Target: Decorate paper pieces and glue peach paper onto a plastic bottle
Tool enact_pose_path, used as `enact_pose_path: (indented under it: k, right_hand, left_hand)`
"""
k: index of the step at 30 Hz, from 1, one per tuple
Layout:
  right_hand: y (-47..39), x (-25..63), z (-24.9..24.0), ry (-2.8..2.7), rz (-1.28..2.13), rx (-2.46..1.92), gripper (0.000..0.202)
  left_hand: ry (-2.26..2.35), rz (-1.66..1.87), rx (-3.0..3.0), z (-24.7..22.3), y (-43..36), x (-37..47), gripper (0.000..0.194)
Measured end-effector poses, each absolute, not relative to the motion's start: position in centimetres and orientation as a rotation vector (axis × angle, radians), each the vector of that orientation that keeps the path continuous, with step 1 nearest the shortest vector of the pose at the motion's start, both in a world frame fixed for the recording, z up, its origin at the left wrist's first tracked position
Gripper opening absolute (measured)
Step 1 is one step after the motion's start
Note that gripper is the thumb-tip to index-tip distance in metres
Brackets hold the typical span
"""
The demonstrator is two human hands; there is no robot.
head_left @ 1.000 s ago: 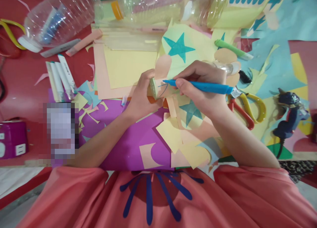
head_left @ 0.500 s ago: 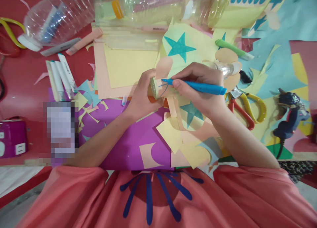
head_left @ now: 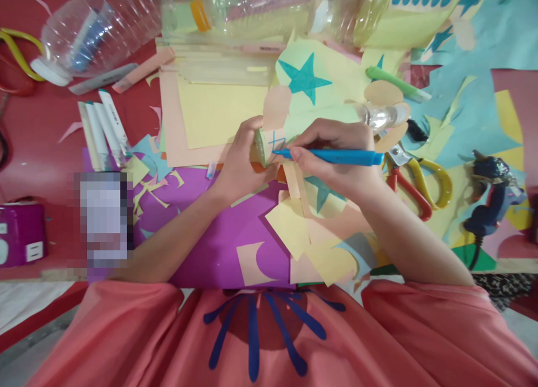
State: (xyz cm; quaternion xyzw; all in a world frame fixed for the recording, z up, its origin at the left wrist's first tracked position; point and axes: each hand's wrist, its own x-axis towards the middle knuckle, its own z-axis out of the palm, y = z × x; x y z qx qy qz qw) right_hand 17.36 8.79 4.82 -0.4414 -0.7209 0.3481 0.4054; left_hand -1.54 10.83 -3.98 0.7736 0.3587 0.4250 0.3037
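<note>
A plastic bottle [head_left: 332, 113] wrapped in pale green paper lies sideways, its clear neck pointing right among peach paper ovals. My left hand [head_left: 247, 160] is closed around its base end, the fingers partly hidden. My right hand [head_left: 336, 152] pinches a blue marker [head_left: 348, 156], its tip touching a peach paper patch [head_left: 273, 138] on the bottle near the base. Blue crossing lines show on that patch. Just above it stands out a rounded peach paper piece [head_left: 277, 104]. Below the right hand is a paper with a teal star [head_left: 323, 192].
Clear bottles [head_left: 109, 28] lie along the back. White markers [head_left: 105, 129] and a pixelated rectangle [head_left: 103, 216] are at left. Red-and-yellow scissors [head_left: 414, 180] and a dark glue gun [head_left: 490, 199] lie right. Paper scraps [head_left: 290, 224] cover a purple sheet [head_left: 235, 241] in front.
The marker tip has moved down and slightly left across the peach patch, along with my right hand. More blue lines show there. My left hand stays in place.
</note>
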Motion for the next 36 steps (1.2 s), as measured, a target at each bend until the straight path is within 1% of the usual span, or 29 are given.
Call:
enact_pose_path:
  k: [3,8,11,15,19,22,31,36]
  right_hand:
    - [8.9,17.4,5.0,-1.891,0.880,-1.117,0.017]
    - [9.0,17.5,5.4,-1.992,0.898,-1.137,0.015]
    - [8.9,17.4,5.4,-2.029,0.879,-1.133,0.013]
    - [8.8,17.3,5.2,-1.892,0.875,-1.079,0.016]
    - [9.0,17.4,4.8,-1.709,0.846,-1.105,0.019]
    - [9.2,17.3,4.7,-1.667,0.839,-1.143,0.018]
    - [9.1,17.3,4.5,-1.670,0.841,-1.106,0.006]
    - [9.1,17.5,4.4,-1.707,0.838,-1.136,0.013]
  left_hand:
    - [0.911,1.150,2.072,-3.9,10.9,-1.6,0.062]
    - [0.934,1.141,2.079,-4.1,11.0,-1.7,0.058]
    - [0.914,1.104,2.064,-4.2,11.0,-1.8,0.061]
    - [0.939,1.096,2.038,-4.3,11.0,-1.9,0.058]
    - [0.913,1.082,2.074,-4.0,10.9,-1.8,0.063]
    - [0.938,1.086,2.058,-3.9,10.8,-1.8,0.059]
    - [1.003,1.008,2.035,-3.5,10.6,-1.8,0.063]
    - [1.034,0.992,2.031,-2.8,10.3,-1.8,0.062]
